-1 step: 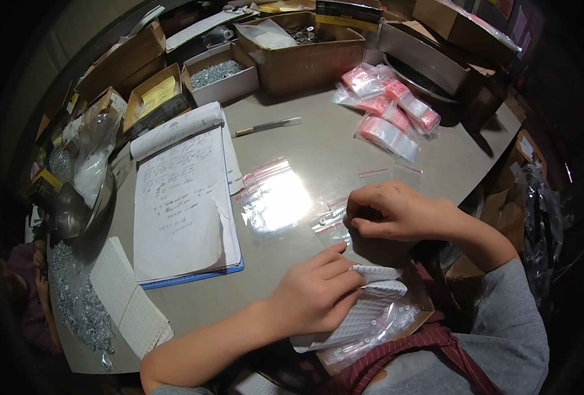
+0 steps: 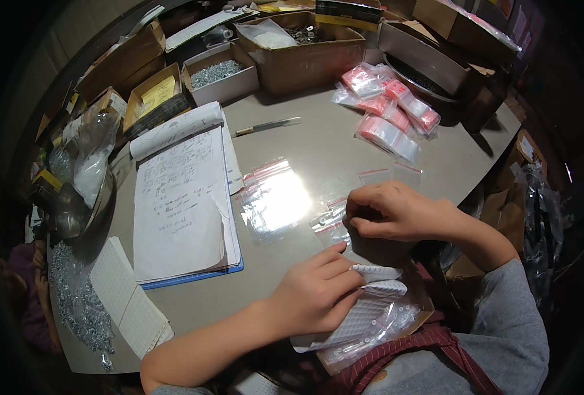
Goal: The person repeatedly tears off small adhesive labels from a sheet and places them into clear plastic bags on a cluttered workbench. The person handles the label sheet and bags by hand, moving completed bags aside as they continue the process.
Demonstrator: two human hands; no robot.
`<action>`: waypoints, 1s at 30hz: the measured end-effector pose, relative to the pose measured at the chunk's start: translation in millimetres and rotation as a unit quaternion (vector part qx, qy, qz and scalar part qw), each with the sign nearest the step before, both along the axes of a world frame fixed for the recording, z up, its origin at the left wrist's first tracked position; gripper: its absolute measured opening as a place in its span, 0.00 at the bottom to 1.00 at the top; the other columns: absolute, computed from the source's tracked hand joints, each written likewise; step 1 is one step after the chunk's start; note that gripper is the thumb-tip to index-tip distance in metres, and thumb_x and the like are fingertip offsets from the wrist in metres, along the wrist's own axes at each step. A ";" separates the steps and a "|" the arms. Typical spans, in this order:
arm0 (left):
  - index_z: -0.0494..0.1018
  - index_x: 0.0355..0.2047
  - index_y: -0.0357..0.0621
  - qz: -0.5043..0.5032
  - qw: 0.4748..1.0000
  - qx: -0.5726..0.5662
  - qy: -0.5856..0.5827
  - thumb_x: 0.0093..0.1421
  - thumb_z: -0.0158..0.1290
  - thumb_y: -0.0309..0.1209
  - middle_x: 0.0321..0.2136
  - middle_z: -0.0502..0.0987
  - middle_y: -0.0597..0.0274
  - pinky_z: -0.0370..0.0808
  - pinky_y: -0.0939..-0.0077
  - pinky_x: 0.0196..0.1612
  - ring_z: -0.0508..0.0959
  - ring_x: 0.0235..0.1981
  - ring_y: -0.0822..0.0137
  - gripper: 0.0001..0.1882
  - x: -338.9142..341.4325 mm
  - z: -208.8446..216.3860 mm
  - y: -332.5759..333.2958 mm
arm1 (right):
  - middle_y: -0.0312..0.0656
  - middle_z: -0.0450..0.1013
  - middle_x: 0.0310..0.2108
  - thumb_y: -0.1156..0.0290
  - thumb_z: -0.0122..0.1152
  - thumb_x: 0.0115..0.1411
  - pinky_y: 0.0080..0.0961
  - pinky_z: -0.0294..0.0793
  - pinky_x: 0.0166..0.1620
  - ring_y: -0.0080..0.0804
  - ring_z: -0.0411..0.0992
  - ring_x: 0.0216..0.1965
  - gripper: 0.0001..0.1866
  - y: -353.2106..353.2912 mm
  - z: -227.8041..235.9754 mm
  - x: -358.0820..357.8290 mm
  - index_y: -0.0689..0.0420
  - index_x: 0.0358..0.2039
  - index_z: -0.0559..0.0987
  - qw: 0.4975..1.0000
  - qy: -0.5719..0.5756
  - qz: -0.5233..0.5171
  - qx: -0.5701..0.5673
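Note:
My left hand [image 2: 315,289] rests at the table's near edge, fingers bent over a curled white sheet with small printed rows [image 2: 361,313]. Its index finger reaches toward the lower end of a small clear zip bag [image 2: 331,227] with red lines. Small ring-shaped pieces show in that bag. Beside it my right hand [image 2: 397,210] is curled, thumb and fingers close together; whatever is between them is hidden. Under the sheet, near my lap, a box [image 2: 423,313] holds clear bags with small white rings [image 2: 377,329].
Flat zip bags [image 2: 275,201] lie mid-table, bundles of red-edged bags [image 2: 390,118] farther right. On the left are a clipboard with handwritten papers [image 2: 180,210], a pen [image 2: 267,126], a banded card stack [image 2: 127,296] and loose metal parts [image 2: 84,303]. Cardboard boxes [image 2: 311,66] line the back.

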State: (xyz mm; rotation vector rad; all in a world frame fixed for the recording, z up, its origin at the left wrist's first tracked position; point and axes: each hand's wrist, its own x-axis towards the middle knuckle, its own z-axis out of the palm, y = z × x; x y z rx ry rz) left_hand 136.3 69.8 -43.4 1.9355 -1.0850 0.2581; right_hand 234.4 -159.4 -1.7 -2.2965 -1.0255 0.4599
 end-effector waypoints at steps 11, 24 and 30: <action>0.82 0.36 0.43 0.003 0.999 -0.014 0.028 0.53 0.65 0.23 0.26 0.79 0.57 0.74 0.51 0.65 0.80 0.29 0.54 0.09 0.9 -3.6 -1.2 | 0.57 0.79 0.33 0.68 0.64 0.58 0.48 0.76 0.42 0.60 0.78 0.38 0.11 12.0 -7.6 -6.1 0.62 0.34 0.77 0.992 -0.086 -0.078 -0.051; 0.81 0.35 0.43 0.015 0.997 -0.001 0.076 0.55 0.64 0.24 0.26 0.79 0.56 0.76 0.51 0.63 0.81 0.30 0.53 0.07 3.5 -0.2 -0.6 | 0.48 0.74 0.38 0.72 0.67 0.56 0.41 0.76 0.42 0.51 0.76 0.39 0.16 -30.2 4.3 -64.9 0.59 0.45 0.76 0.993 -0.057 0.019 0.099; 0.81 0.35 0.41 0.040 0.995 -0.008 0.086 0.56 0.65 0.26 0.28 0.81 0.53 0.78 0.53 0.61 0.83 0.34 0.49 0.07 0.7 1.7 1.6 | 0.46 0.74 0.37 0.79 0.67 0.53 0.36 0.76 0.39 0.46 0.76 0.38 0.17 -26.5 10.0 -96.0 0.62 0.45 0.77 0.980 -0.169 0.002 0.106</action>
